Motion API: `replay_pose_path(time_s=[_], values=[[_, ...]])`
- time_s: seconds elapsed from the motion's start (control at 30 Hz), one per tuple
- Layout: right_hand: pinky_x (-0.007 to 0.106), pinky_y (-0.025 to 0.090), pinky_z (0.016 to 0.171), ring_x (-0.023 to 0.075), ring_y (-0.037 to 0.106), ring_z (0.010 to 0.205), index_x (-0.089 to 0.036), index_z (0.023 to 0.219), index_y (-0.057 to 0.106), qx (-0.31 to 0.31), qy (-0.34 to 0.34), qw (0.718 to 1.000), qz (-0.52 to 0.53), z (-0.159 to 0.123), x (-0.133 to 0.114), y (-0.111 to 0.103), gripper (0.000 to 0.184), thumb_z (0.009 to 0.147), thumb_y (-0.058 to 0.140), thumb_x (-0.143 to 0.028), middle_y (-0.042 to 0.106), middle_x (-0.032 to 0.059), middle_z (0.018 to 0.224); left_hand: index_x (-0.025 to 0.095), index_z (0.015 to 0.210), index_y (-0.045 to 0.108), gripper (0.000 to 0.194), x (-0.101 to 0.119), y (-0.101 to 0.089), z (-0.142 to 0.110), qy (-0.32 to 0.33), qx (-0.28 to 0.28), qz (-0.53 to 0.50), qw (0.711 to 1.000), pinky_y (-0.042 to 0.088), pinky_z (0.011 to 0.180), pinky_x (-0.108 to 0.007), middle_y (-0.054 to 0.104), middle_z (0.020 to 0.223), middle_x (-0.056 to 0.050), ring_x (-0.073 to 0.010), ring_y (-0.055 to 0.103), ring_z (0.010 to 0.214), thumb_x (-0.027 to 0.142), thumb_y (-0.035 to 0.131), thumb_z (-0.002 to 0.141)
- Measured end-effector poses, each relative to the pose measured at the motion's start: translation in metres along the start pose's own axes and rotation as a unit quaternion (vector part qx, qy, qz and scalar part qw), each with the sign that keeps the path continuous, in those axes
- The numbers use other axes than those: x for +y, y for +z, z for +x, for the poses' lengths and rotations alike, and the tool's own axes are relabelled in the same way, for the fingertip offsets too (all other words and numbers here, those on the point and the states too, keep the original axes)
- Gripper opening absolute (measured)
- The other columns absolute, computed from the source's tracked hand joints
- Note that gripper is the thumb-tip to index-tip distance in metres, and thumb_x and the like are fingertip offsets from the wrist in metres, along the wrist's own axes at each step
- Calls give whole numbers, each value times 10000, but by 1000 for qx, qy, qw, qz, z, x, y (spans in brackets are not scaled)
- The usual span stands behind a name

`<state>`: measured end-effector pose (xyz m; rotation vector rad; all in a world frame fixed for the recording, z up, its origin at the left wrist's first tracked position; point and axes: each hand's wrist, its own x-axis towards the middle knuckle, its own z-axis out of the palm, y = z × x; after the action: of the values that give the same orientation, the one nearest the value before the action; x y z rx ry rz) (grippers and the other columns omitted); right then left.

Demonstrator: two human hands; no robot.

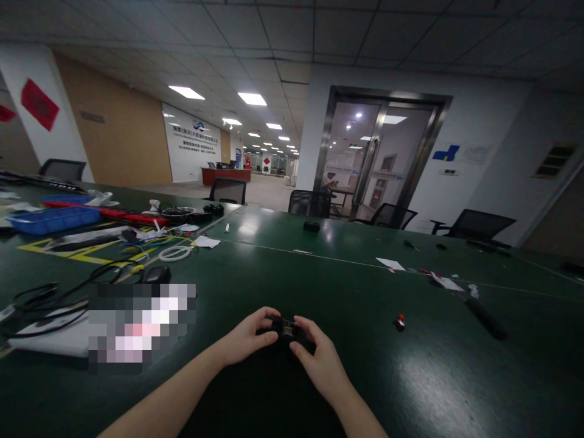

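A small black object with a yellowish detail in its middle point(286, 329) is held low over the dark green table point(356, 298), in front of me; its exact kind I cannot make out. My left hand point(250, 336) grips its left end between thumb and fingers. On the opposite end, my right hand point(320, 351) is closed in the same way. The fingers and the dim light hide part of the object. To the right of my right hand lies a small red and white piece point(400, 322).
Cables, a black mouse point(156, 275), a coil of white tubing point(176, 253) and a blue tray point(57, 221) crowd the left side. A black box point(311, 225) lies toward the far edge. Papers point(390, 264) and a black-handled item point(486, 317) are at right. Office chairs point(308, 203) stand beyond.
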<state>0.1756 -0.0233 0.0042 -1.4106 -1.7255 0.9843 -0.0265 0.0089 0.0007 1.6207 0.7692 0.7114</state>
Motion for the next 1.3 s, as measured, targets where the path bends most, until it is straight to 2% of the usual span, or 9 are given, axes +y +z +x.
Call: replay_pose_path(time_s=[0.13,0.27,0.43,0.6,0.67,0.83,1.0,1.13,1.3], values=[[356,369,974,205,482,1158,-262,1172,518,5,14,1000,0,2,0,-2,405,770,528,-212,569,-6,1186,197,1124,441,320,1,-1,-2,2,40,94,995,420,867,-333,598,1081,-46,-192,552,997,278,542,831],[358,403,929,205,506,1118,-270,1112,551,-13,38,999,-22,2,-2,-3,352,769,525,-195,573,-5,1158,218,1128,508,379,3,-4,-4,-15,99,224,969,388,937,-353,555,1130,-47,-213,506,1058,272,603,765],[368,415,917,218,506,1116,-281,1044,587,-1,56,997,-61,2,-5,-1,319,745,541,-176,571,-8,1147,230,1173,508,440,8,-3,-3,-14,97,257,961,368,969,-354,542,1177,-49,-221,488,1086,245,598,743],[359,414,932,210,518,1101,-277,1020,608,11,56,994,-88,2,-8,0,326,734,523,-144,572,-3,1148,213,1096,578,364,7,1,-1,-5,98,308,946,378,944,-349,575,1102,-49,-226,487,1053,259,607,736],[353,388,967,203,514,1109,-274,1048,601,11,40,995,-92,2,-8,-1,364,720,533,-130,575,-1,1147,213,1113,577,373,6,1,-1,-5,102,314,944,370,954,-345,559,1128,-55,-224,480,1062,255,598,743],[340,382,982,196,499,1140,-275,1101,580,3,52,994,-93,1,-11,-3,412,717,543,-129,564,-2,1181,214,1226,504,468,7,1,-3,-14,95,298,950,345,990,-345,529,1179,-66,-223,464,1096,276,576,768],[340,370,989,199,493,1151,-261,1114,574,7,67,993,-98,-2,-16,-5,420,717,539,-127,566,0,1187,229,1230,496,465,10,2,-6,-14,91,292,952,330,999,-367,540,1181,-63,-234,466,1103,254,561,770],[337,391,960,199,507,1130,-261,1108,577,-2,59,995,-81,-5,-17,-7,402,724,545,-148,575,2,1168,259,1253,454,489,6,1,-7,2,101,275,956,340,993,-365,555,1167,-44,-224,478,1096,220,545,774],[347,391,947,207,514,1113,-288,1076,600,-4,44,996,-75,-7,-16,-8,355,743,538,-184,589,-6,1138,258,1188,484,432,1,0,-7,2,104,253,962,361,982,-337,552,1160,-30,-207,491,1092,196,555,767]])
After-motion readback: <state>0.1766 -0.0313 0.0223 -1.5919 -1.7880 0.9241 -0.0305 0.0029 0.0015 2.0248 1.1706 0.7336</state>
